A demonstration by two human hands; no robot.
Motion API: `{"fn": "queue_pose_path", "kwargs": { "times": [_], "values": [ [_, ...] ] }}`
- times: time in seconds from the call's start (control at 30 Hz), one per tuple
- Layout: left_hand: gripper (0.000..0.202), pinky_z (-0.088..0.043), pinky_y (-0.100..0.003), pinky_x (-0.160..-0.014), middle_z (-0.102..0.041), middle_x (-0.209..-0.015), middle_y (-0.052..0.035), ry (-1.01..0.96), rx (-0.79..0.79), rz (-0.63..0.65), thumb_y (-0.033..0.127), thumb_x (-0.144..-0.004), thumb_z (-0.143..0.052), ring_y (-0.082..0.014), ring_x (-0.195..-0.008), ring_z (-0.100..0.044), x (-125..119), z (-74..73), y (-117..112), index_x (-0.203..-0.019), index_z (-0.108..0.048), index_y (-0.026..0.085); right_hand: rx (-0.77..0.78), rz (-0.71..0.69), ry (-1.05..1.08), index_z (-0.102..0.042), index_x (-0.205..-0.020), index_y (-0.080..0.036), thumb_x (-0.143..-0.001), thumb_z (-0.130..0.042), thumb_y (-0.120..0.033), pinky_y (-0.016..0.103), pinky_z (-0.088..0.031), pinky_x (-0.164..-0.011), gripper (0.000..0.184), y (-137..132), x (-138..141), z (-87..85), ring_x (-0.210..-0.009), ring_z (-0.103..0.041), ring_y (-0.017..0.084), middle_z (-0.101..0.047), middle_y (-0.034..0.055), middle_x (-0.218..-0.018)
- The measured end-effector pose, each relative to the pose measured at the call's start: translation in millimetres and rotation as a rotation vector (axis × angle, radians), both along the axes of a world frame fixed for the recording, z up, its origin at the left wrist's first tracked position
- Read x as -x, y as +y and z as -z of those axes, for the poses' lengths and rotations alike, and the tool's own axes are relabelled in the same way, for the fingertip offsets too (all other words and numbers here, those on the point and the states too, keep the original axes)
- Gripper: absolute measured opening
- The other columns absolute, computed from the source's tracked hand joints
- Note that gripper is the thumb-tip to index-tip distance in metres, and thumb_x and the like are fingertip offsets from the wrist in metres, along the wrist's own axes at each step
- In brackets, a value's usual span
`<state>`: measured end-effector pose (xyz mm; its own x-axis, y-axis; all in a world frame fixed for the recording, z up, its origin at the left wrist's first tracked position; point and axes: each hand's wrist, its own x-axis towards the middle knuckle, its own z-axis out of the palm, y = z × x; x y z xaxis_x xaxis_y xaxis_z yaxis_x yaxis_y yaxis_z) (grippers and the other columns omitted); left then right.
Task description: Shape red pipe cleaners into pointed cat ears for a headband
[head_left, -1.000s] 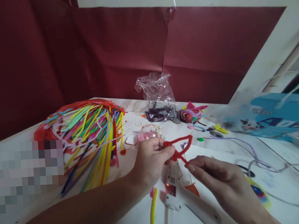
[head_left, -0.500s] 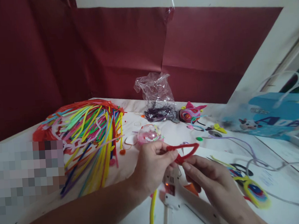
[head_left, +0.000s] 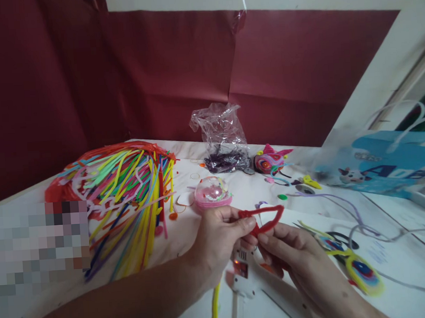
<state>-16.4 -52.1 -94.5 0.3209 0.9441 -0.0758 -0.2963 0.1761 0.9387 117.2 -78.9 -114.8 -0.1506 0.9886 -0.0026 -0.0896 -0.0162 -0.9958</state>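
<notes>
A red pipe cleaner (head_left: 274,218), bent into a pointed loop, is held between both hands above the table. My left hand (head_left: 220,235) pinches its left end between thumb and fingers. The fingertips of my right hand (head_left: 293,250) close on the lower side of the loop. Beneath the hands lies a white glue gun (head_left: 245,284) with a small orange light glowing, partly hidden by my right hand. A yellow pipe cleaner (head_left: 216,307) lies beside it. Just beyond my left hand sits a clear dome on a pink base (head_left: 212,193).
At the left, many coloured pipe cleaners (head_left: 127,183) spill from a red bag. Behind are a clear plastic bag (head_left: 221,129) with dark strands and a pink pipe-cleaner figure (head_left: 270,161). On the right are yellow pipe-cleaner glasses (head_left: 365,272), a grey cord (head_left: 393,239) and a blue-white bag (head_left: 385,163).
My right hand has shifted slightly, and the loop between the hands shows a wider opening. My left hand keeps its pinch, a little lower in view.
</notes>
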Motion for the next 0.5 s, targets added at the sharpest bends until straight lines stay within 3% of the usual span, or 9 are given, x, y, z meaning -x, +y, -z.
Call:
{"fn": "queue_pose_path", "kwargs": {
  "times": [0.17, 0.3, 0.4, 0.5],
  "values": [
    [0.014, -0.04, -0.019, -0.043, -0.054, -0.046, 0.0012, 0.122, -0.058, -0.022, 0.021, -0.068, -0.06, -0.007, -0.04, -0.048, 0, -0.4, 2, -0.06, -0.052, 0.012, -0.026, -0.02, -0.129, -0.058, -0.061, -0.014, -0.073, -0.06, -0.045, 0.019, -0.029, -0.04, 0.033, 0, 2, -1.2, -0.043, -0.034, 0.007, -0.047, -0.003, -0.049],
    [0.014, -0.037, -0.018, -0.046, -0.052, -0.05, 0.0029, 0.264, -0.293, -0.13, 0.02, -0.069, -0.058, -0.0066, -0.046, -0.048, 4, 2.9, 10, -0.058, -0.051, 0.014, -0.07, -0.063, -0.365, -0.054, -0.057, -0.015, -0.076, -0.054, -0.042, 0.02, -0.031, -0.042, 0.033, -3, 3, -6.2, -0.045, -0.039, 0.009, -0.047, -0.003, -0.049],
    [0.012, -0.037, -0.019, -0.048, -0.052, -0.054, 0.0034, 0.334, -0.409, -0.169, 0.021, -0.072, -0.053, -0.0076, -0.05, -0.048, 7, 5.8, 14, -0.063, -0.05, 0.015, -0.2, -0.061, -0.563, -0.058, -0.068, -0.016, -0.082, -0.046, -0.035, 0.021, -0.038, -0.048, 0.026, -6, 0, -7.4, -0.053, -0.051, 0.013, -0.058, 0.0006, -0.058],
    [0.012, -0.034, -0.019, -0.048, -0.049, -0.054, 0.0044, 0.439, -0.51, -0.2, 0.021, -0.075, -0.049, -0.0079, -0.051, -0.046, 9, 7.5, 14, -0.064, -0.048, 0.017, -0.453, 0.083, -0.793, -0.059, -0.083, -0.018, -0.084, -0.043, -0.028, 0.022, -0.042, -0.05, 0.019, -6, -6, -3.2, -0.055, -0.057, 0.014, -0.064, 0.0017, -0.065]
  ]
}}
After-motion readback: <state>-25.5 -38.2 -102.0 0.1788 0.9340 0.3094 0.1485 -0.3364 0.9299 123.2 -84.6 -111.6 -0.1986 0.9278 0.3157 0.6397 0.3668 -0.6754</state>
